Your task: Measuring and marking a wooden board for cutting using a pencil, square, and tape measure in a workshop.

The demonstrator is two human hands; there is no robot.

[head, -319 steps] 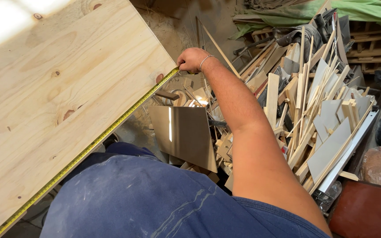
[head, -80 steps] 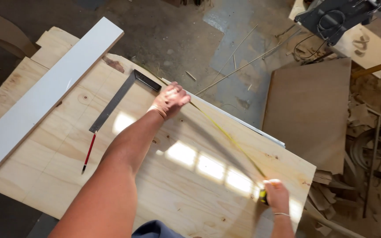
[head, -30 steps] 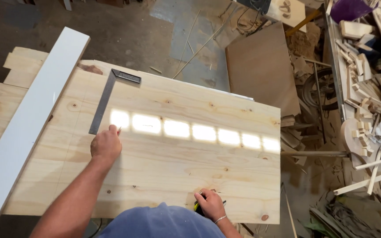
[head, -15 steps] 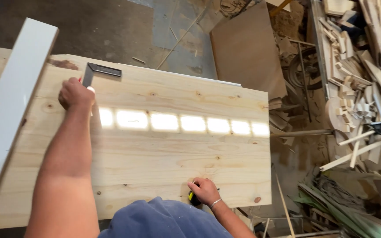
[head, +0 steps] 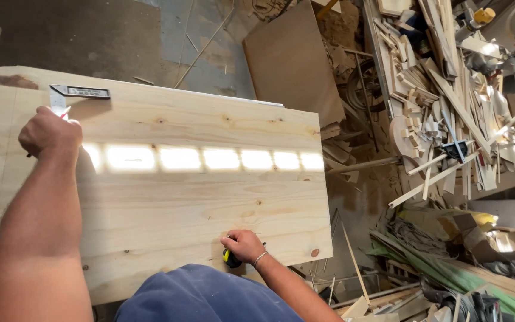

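Left arm stretched far across the pale pine board [head: 168,197], left hand [head: 49,131] fisted, fingers curled tight around something mostly hidden. Steel try square [head: 70,95] just beyond those knuckles, flat on the board, blade partly covered. Right hand [head: 242,245] at the near edge, fingers wrapped over a yellow-and-black tape measure [head: 230,258]. Scrap wood pile [head: 448,107] well apart, off to the right.
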